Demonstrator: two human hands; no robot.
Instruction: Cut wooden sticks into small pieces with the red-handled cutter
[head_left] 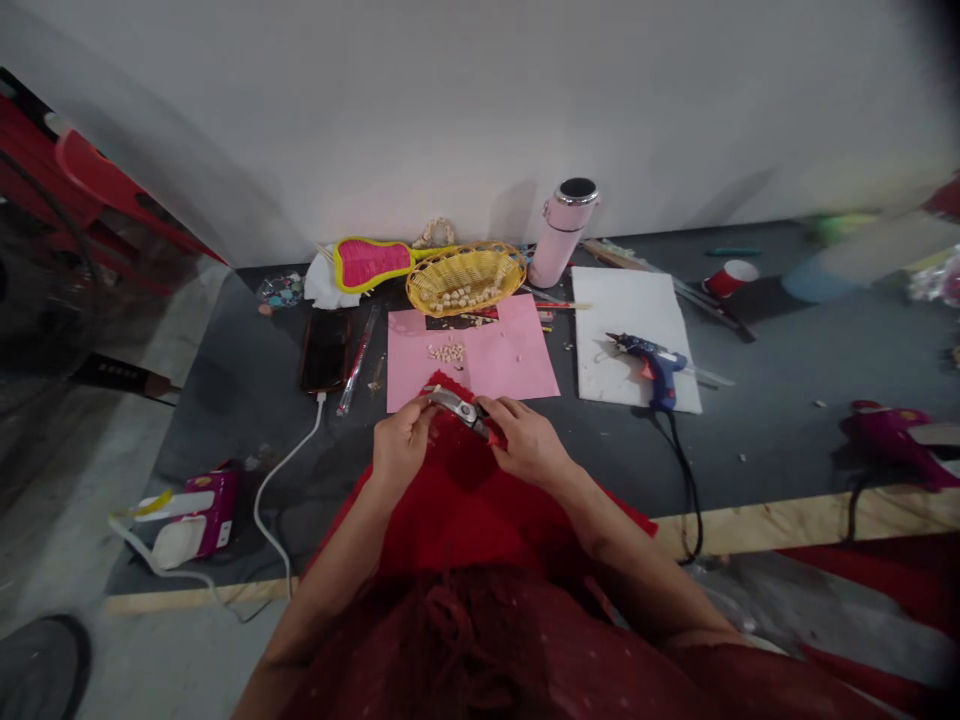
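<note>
My right hand (525, 438) is closed round the handles of a pair of pruning shears (455, 405), whose metal blades point left. By the blade tips my left hand (400, 445) pinches something too small to make out. Under both hands a red cloth (457, 500) lies over the table edge and my lap. Just beyond, small pale cut pieces (448, 352) are heaped on a pink sheet of paper (510, 350). More such pieces lie in a yellow wicker basket (465, 270) behind the paper.
A blue glue gun (652, 365) rests on a white board (634, 300) to the right. A pink thermos (564, 230) stands behind. On the left are a phone (325, 350) with a white cable and a purple box (217, 510). A blurred arm (877, 245) reaches in at far right.
</note>
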